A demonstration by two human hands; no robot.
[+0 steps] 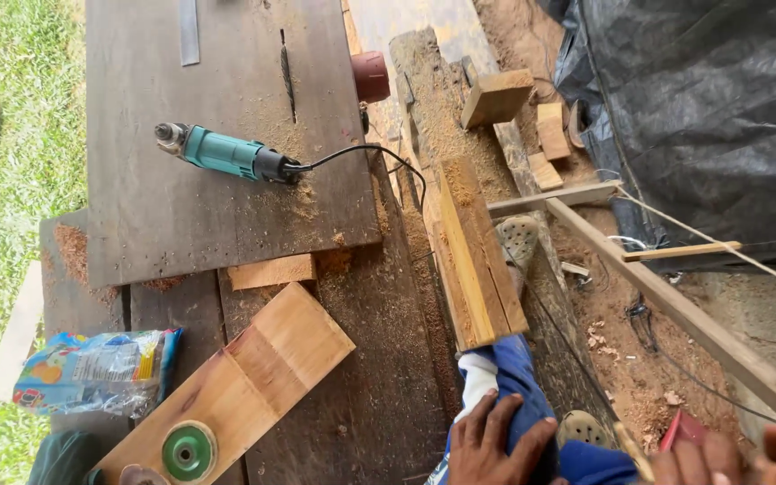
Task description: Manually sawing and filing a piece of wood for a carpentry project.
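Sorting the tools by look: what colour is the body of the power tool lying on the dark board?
Teal, with a black rear end and cord, on the power tool; the head view shows it.

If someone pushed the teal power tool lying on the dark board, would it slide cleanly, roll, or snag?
The teal power tool has a rounded body lying on its side, so it would probably roll a bit rather than slide straight. Its black cord trails off the dark board edge and may tug. Loose sawdust likely makes the surface slippery.
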